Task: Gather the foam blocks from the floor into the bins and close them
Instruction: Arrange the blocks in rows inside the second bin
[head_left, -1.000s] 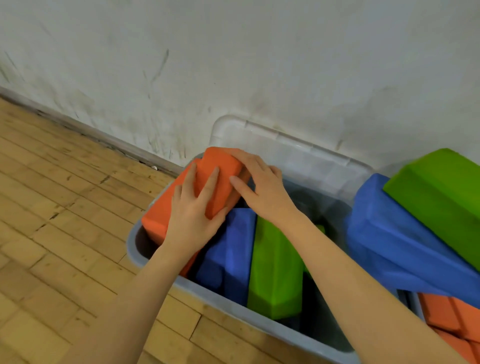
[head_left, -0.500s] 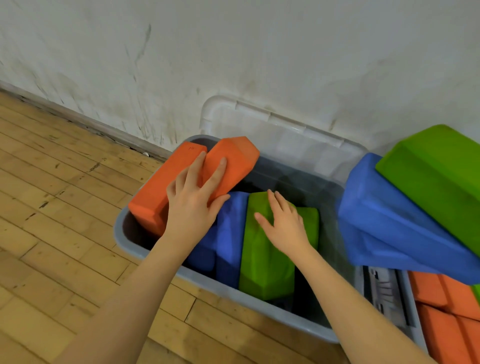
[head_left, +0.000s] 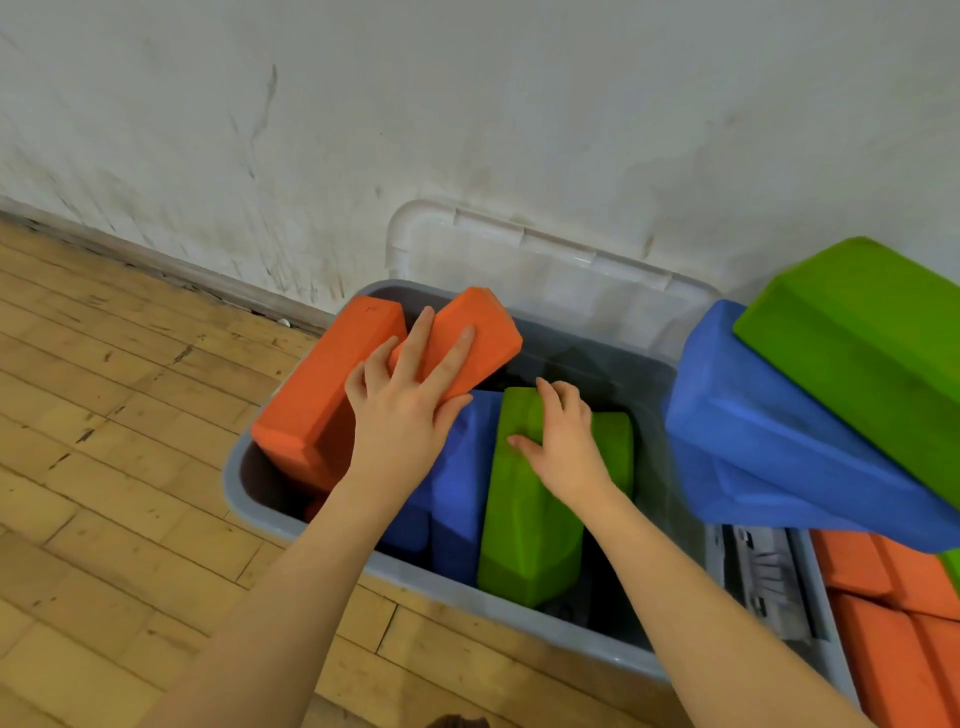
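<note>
**Both hands on blocks inside the grey bin**

The left hand (head_left: 402, 415) lay flat, fingers straight and spread, pressing on an orange foam block (head_left: 470, 338) that stood tilted above the other blocks at the far left of the grey bin (head_left: 244, 499). A second orange block (head_left: 322, 395) leaned just beside it against the bin's left wall, its upper end rising past the rim. The right hand (head_left: 563, 441) rested on a green foam block (head_left: 524, 519), fingers curled over its far edge and thumb on its top face. That block stood on edge in the middle of the bin, touching a blue foam block (head_left: 465, 467) on its left. To the green block's right, a dark gap ran along the bin's right wall.

A clear lid (head_left: 545, 265) stood upright behind the bin, leaning on the scuffed white wall (head_left: 467, 104). Just right of the bin, a large blue block (head_left: 769, 436) and a green block (head_left: 872, 343) on top of it were stacked above the rim of a neighbouring bin (head_left: 826, 613), overhanging orange blocks (head_left: 893, 623) packed inside. Bare wooden floor (head_left: 104, 441) lay to the left.
</note>
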